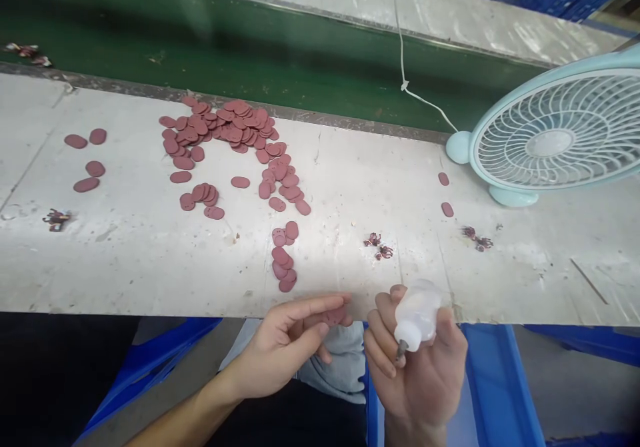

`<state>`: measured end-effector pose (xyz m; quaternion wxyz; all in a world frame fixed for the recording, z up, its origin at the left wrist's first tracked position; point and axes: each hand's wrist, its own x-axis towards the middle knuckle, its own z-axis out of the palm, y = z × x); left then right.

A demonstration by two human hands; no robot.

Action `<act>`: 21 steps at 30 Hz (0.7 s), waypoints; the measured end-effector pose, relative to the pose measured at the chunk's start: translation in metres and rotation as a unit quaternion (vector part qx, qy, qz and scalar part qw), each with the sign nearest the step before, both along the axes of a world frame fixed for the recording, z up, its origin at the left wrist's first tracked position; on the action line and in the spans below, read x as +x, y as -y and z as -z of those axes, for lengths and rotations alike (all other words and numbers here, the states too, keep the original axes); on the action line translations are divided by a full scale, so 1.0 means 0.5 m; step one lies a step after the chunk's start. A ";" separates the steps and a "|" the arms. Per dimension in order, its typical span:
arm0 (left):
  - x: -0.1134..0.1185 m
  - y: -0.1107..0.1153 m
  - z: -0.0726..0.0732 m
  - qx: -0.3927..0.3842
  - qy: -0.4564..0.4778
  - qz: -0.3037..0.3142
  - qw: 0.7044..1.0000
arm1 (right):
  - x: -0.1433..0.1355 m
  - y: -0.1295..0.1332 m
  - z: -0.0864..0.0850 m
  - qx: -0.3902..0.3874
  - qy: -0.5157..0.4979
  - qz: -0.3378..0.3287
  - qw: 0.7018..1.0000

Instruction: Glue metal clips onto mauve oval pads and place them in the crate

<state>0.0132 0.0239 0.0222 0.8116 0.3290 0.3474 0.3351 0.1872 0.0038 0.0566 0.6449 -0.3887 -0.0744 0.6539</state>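
Near the front edge of the table, my left hand (287, 340) pinches a small reddish-brown oval disc (334, 315) between thumb and fingers. To its right, my right hand (417, 367) is wrapped round a small translucent white squeeze bottle (420, 310), its dark narrow tip angled down and to the left. The bottle and the disc are apart. Just beyond my left hand, a short column of similar oval discs (284, 267) lies overlapping on the table. Farther back sits a large loose heap of these discs (235, 124), some with small dark marks.
A pale blue fan (550, 142) stands at the right, its white cord crossing the green belt (320, 67). Small dark clusters of parts (379, 246) lie on the white table (150, 260). More discs (86, 184) are scattered at the left. A blue bin (500, 380) is below the edge.
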 end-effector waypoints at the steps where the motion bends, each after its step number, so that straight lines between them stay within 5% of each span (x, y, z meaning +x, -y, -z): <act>1: -0.001 -0.001 0.000 -0.007 0.001 0.003 1.000 | -0.003 0.002 0.002 0.004 0.016 -0.008 1.000; 11: 0.005 -0.002 0.010 -0.032 0.071 0.014 0.997 | -0.028 0.018 0.004 0.038 0.217 0.058 0.974; 21: 0.015 0.004 0.023 -0.080 0.133 -0.020 0.988 | -0.046 0.017 0.016 0.069 0.208 0.053 0.974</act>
